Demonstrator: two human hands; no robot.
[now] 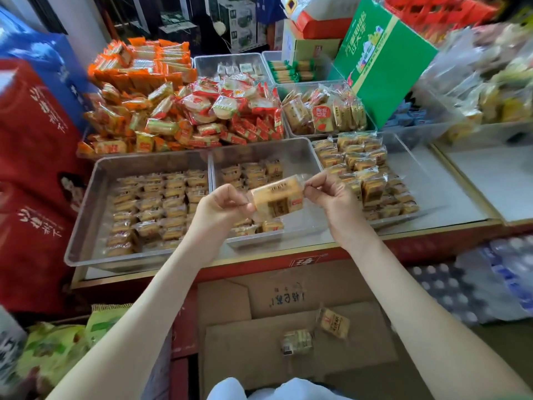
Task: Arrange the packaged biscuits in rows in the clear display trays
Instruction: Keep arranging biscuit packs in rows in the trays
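Note:
I hold one packaged biscuit point(277, 197) above the middle clear tray point(300, 157). My left hand point(222, 207) pinches its left wrapper end and my right hand point(331, 194) pinches the right end. The middle tray has a few biscuit packets along its back and front. The left clear tray point(95, 203) holds several rows of the same packets point(158, 209). To the right, a loose heap of these packets point(363, 174) lies in a third clear tray point(450, 197).
Behind the trays lie piles of orange and red snack packets point(184, 116) and more bins. A green carton point(383, 59) leans at the back right. Below the counter edge point(259, 255) is flattened cardboard point(288, 342) with two dropped packets point(331, 323). Red boxes point(31, 157) stand at left.

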